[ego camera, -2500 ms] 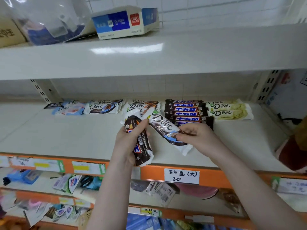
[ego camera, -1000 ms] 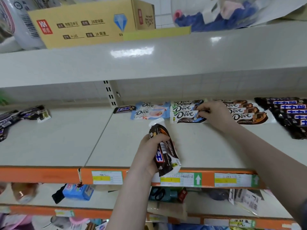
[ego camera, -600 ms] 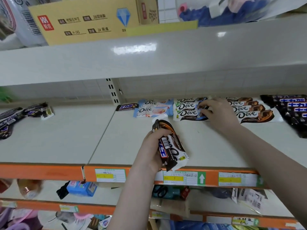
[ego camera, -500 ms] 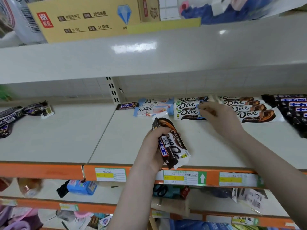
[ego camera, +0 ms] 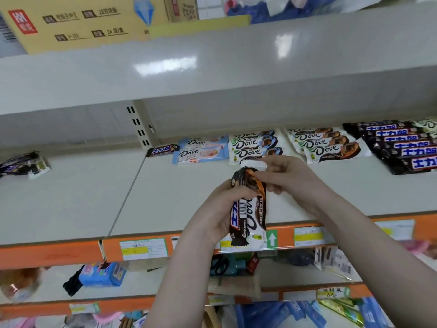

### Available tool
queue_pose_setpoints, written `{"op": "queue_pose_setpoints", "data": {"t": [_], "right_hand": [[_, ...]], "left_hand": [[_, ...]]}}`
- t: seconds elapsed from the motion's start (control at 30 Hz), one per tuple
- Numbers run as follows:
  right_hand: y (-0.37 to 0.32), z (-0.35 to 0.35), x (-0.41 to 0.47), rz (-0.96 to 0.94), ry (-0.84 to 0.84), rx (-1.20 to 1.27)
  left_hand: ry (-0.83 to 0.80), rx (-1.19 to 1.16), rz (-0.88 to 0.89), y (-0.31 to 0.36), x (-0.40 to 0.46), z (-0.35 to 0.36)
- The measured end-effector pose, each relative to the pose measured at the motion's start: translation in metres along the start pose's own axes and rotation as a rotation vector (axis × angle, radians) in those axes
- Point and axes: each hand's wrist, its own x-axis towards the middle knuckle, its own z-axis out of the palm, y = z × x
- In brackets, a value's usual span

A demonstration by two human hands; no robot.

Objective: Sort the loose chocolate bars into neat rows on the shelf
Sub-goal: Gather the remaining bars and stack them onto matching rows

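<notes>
- Chocolate bars (ego camera: 248,209): I hold a small bundle of them upright in my left hand (ego camera: 221,209), over the front part of the shelf (ego camera: 165,197). I can see a dark bar with blue letters and a white-and-brown Dove bar behind it; if there are more in the bundle, I cannot tell.
- My left hand has its fingers curled around the middle of the bundle. My right hand (ego camera: 287,177) pinches the top end of the Dove bar, where the white crimped edge sticks out.
- The step, I think, is to pull this one bar out and bring it to its row at the back.
- Risk: when I pull the Dove bar, the dark bar can slide out with it and fall off the front edge, because the wrappers are smooth and press on each other.
- Risk: I can put it on the wrong row. The Dove row with blue corners (ego camera: 256,144) and the Dove row with caramel picture (ego camera: 328,144) lie just beside each other and look similar.
- There is no box or tray for the bars; the shelf itself carries them. At the back lie also a pale blue Dove pair (ego camera: 203,150), one single dark bar (ego camera: 162,150) left of it, and a long dark row (ego camera: 402,147) at the right.
- A few loose dark bars (ego camera: 22,163) lie well apart on the left shelf section, not yet sorted.
</notes>
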Motion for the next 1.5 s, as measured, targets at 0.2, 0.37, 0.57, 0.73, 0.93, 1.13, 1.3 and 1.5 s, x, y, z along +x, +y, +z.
{"op": "queue_pose_setpoints", "data": {"t": [0.2,0.37,0.57,0.73,0.93,1.13,1.3,1.5], "right_hand": [[0.006,-0.016,-0.012,-0.014,0.099,0.208],[0.009,-0.049,-0.025,-0.077,0.101,0.130],[0.002,-0.088,-0.033,-0.153,-0.100,-0.240],[-0.004,-0.137,-0.042,-0.174,-0.235,-0.464],[0.005,-0.206,-0.040,-0.182,-0.143,-0.567],[0.010,-0.243,-0.013,-0.239,-0.065,-0.552],[0.021,-0.243,0.018,-0.236,0.008,-0.591],[0.036,-0.235,0.034,-0.201,0.064,-0.612]], "left_hand": [[0.020,0.180,0.044,-0.003,-0.004,-0.004],[0.099,0.267,0.139,-0.004,-0.006,0.000],[0.137,0.465,0.234,-0.004,-0.005,0.031],[0.173,0.449,0.289,-0.010,0.006,0.077],[0.346,0.268,0.327,-0.025,0.023,0.137],[0.509,-0.043,0.336,-0.036,0.028,0.159],[0.511,-0.181,0.289,-0.038,0.031,0.163],[0.437,-0.221,0.273,-0.032,0.033,0.163]]}}
